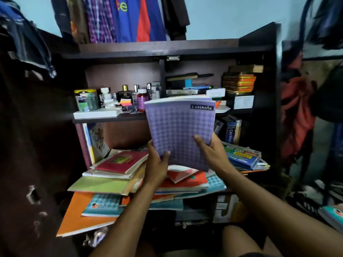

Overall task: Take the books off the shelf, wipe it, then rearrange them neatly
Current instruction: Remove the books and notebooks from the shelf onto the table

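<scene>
In front of the shelf's [111, 118] middle, the left hand [156, 166] and right hand [213, 153] both grip a purple notebook [179, 130] by its lower edge. It stands upright, long axis vertical, cover facing the viewer. Emptying looks barely begun: loose books [118, 175] still heap the lower board, overhanging its front edge. Wiping and rearranging remain.
</scene>
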